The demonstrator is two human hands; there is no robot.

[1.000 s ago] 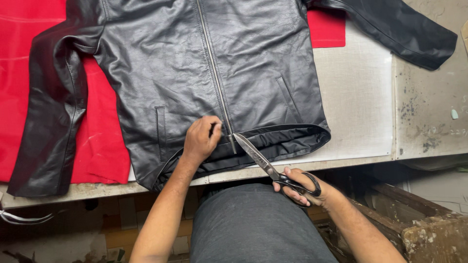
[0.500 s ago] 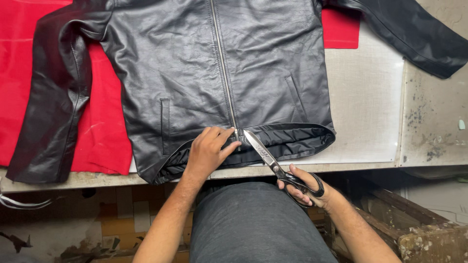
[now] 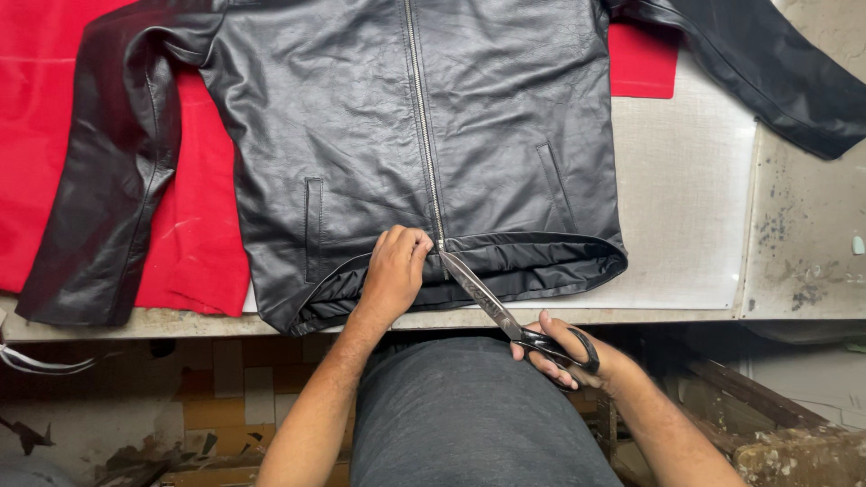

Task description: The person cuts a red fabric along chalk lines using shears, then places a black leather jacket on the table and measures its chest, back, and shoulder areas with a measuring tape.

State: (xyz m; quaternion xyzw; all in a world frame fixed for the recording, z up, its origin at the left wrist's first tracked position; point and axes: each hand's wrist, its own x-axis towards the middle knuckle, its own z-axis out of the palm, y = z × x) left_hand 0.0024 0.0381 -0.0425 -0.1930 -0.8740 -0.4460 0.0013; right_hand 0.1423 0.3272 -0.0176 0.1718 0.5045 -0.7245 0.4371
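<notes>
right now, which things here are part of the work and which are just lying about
In use: black leather jacket, scissors in the right hand, left hand pressing the hem by the zip.
Lying about: red cloth, worktable.

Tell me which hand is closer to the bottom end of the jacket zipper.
Left. The left hand rests on the jacket hem, fingertips right beside the zipper end. The right hand is off the table edge, gripping the scissors handles; only the blade tips reach the zipper.
</notes>
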